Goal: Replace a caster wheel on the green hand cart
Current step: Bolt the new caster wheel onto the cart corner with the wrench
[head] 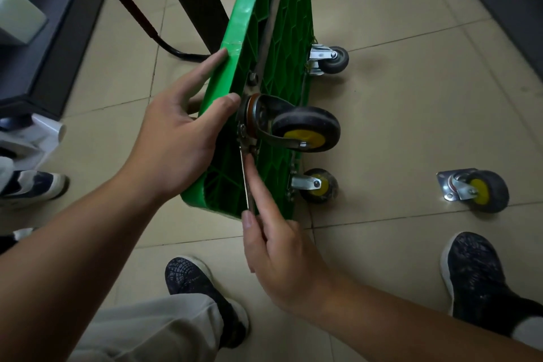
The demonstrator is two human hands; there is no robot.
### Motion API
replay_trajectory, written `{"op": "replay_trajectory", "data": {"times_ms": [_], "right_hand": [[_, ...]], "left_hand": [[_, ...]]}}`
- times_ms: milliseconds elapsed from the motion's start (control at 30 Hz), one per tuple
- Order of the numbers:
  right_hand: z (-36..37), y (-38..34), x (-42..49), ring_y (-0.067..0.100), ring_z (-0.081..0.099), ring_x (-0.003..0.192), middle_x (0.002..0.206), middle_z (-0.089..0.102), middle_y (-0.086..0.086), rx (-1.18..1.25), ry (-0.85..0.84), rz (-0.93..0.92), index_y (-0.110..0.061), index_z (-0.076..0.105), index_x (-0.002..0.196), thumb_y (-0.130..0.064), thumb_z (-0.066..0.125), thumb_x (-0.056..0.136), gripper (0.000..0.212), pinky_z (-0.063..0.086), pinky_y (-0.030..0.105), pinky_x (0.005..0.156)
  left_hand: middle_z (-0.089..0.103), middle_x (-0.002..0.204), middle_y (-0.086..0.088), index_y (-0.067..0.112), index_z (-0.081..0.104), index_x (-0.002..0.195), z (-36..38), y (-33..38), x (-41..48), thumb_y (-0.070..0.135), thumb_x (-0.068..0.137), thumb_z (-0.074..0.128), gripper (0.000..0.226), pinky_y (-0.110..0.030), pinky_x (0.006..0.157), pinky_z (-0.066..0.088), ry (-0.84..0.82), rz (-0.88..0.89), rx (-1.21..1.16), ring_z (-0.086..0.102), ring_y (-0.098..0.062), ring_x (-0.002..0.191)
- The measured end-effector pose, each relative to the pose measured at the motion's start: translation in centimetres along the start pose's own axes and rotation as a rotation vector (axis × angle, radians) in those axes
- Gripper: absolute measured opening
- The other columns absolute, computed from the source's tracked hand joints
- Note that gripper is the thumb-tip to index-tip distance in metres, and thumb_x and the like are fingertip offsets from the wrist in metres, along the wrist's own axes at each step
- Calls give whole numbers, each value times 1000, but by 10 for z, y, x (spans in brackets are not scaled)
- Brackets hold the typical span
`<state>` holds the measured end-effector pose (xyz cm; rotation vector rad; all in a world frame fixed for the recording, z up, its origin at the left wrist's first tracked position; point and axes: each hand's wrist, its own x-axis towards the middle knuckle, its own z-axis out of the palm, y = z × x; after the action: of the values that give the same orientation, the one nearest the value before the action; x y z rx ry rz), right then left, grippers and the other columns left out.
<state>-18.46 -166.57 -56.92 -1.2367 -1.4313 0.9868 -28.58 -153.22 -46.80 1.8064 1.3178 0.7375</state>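
– On the tiled floor [411, 97], what stands on its side?
– The green hand cart [249, 23]. It rests on one long edge, and its ribbed underside faces right.
– Which hand holds it?
– The left hand [179, 138]. Its fingers wrap over the top edge, and the thumb presses just beside the big caster wheel [305, 129] with the yellow middle.
– And the right hand [282, 256]?
– Its fingers hold a thin metal wrench [246, 176]. The pointer finger lies straight along it. The wrench head sits by the big wheel's plate.
– Are there more wheels?
– Yes. A small grey caster [329, 60] and a small yellow caster [316, 185] sit on the cart's low edge. A loose caster [476, 189] lies on the floor to the right, well apart from the cart, near a dark shoe [470, 273].
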Motion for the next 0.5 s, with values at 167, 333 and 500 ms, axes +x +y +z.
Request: {"op": "replay_trajectory", "data": {"times_ms": [167,333,500], "right_hand": [[21,-19,-24,1,48,47,53,45,-19,200,-18,76,-60,0,155,-40,35,105,64,35,10,55],[12,19,-39,5,37,45,54,37,-18,-4,-14,44,-40,5,161,-28,37,105,65,22,5,50],[-12,77,-34,17,53,44,68,71,11,-342,75,2,-23,2,160,-23,38,102,68,47,30,45]], "left_hand": [[70,129,5,47,52,147,0,-1,2,27,102,63,51,-12,75,56,15,33,16,73,-2,102],[67,135,5,53,49,146,0,0,0,30,100,65,54,-15,75,59,-11,49,6,73,-4,103],[50,142,34,63,31,151,-7,1,-11,44,88,64,73,-4,77,51,-160,50,92,60,17,111]]}}
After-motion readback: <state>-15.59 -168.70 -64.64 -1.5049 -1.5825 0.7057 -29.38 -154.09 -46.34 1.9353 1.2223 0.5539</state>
